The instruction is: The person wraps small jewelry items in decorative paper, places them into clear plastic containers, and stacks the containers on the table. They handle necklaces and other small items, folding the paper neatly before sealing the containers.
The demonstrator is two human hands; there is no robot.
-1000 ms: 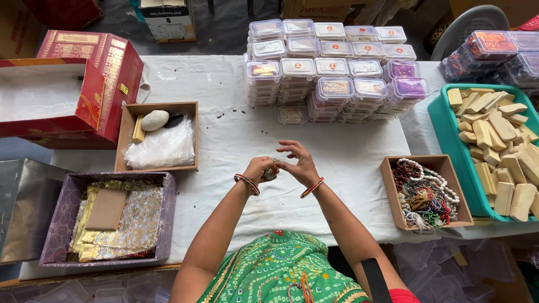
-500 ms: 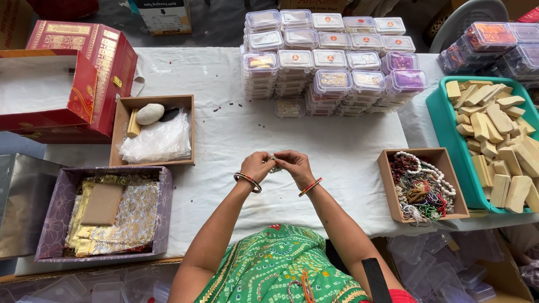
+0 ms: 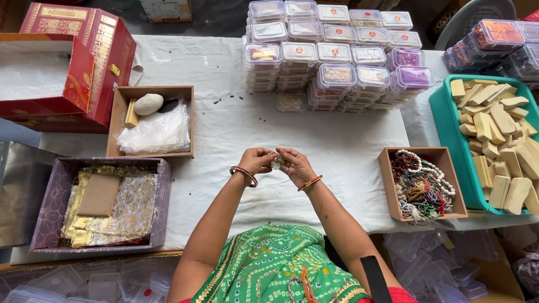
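— Where is the grip sitting, and what is it doing?

— Both hands are meeting over the middle of the counter (image 3: 337, 140), just in front of the person's body. The left hand (image 3: 257, 161) and the right hand (image 3: 296, 164) are each pinching the same small pale crinkly piece (image 3: 278, 161) between thumb and fingertips. It looks like a bit of clear wrap or foil, too small to tell more.

— Which way is the piece lying from each hand?

— It is sitting right between them, to the right of the left hand's fingertips and to the left of the right hand's. Neither hand is nearer; they are sharing it evenly, knuckles facing away from the body. I cannot make out a long axis on so small a thing.

— And what is lying around them, going outward?

— To the right, near the right hand, a brown box of beads and strings (image 3: 422, 183) is standing open. Beyond it a green tray of pale blocks (image 3: 497, 134) is resting at the edge. To the left, a wooden box with a stone and a clear bag (image 3: 151, 122) is sitting well apart, and nearer the body a purple box of gold foil sheets (image 3: 101, 205). Straight ahead, stacks of small clear lidded containers (image 3: 331, 56) are filling the far side.
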